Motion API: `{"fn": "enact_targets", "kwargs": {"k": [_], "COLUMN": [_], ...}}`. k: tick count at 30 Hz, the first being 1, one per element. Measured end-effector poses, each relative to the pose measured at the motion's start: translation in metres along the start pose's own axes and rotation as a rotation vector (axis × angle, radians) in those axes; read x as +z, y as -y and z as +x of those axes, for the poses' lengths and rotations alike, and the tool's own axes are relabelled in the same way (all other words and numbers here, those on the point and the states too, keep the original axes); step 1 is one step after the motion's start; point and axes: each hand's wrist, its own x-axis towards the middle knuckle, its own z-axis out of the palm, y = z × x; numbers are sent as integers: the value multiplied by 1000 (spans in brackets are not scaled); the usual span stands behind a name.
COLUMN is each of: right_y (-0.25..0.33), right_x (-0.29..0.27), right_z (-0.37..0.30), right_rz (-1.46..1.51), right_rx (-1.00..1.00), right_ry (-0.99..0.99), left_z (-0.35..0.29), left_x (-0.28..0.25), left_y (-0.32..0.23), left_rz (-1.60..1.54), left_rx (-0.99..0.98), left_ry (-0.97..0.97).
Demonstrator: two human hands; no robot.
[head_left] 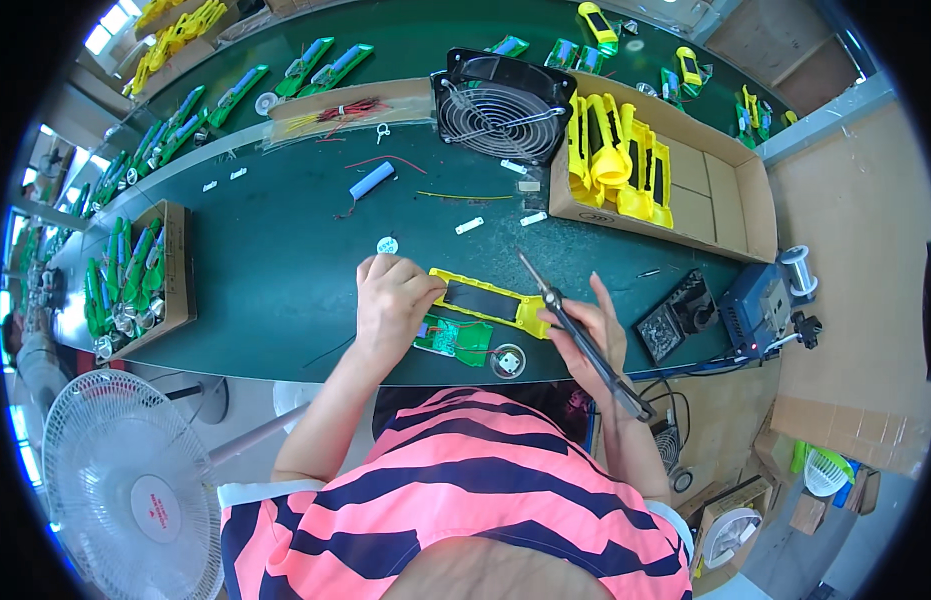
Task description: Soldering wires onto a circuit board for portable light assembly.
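My left hand (390, 305) has its thumb and fingers pinched at the left end of a long yellow plastic casing (482, 300) with a dark middle panel. In my right hand (597, 335) is a soldering iron (607, 372), its metal tip slanting up and to the left, beyond the casing and apart from it. The right forefinger is raised off the handle. Just below the casing lies a green circuit board (457, 340) with red wires running to a round silver lamp head (507, 361). A white round sticker (387, 246) lies above my left hand.
A blue battery cell (372, 181), loose wires and small white strips lie farther back. A black fan (505, 110) stands beside a carton (715, 215) of yellow casings. At right are a black tray (675, 315) and blue soldering station (755, 310); at left, a box (180, 265) of green assemblies.
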Motion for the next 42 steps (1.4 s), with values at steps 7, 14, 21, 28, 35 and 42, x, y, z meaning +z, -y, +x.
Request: {"fn": "enact_targets", "kwargs": {"k": [7,14,21,28,35,42], "right_y": [10,-1,5,3,2,12], "right_x": [42,53,54,55,49,34], "right_z": [-9,-4,3,1,1,-13], "right_rz": [850,950,864,857,904,719], "right_rx": [692,798,844,822,792,540], "right_ry": [-267,-270,-232,-214,-180,-336], "left_z": [24,29,27,29,28,27], "left_x": [5,3,5,5,6,7], "left_y": [15,19,14,9,10,10], "left_rz": [142,-6,85,161,158,184], "left_rx": [206,90,104,122,110,138], "left_ry": [382,615,639,665,660,613]}}
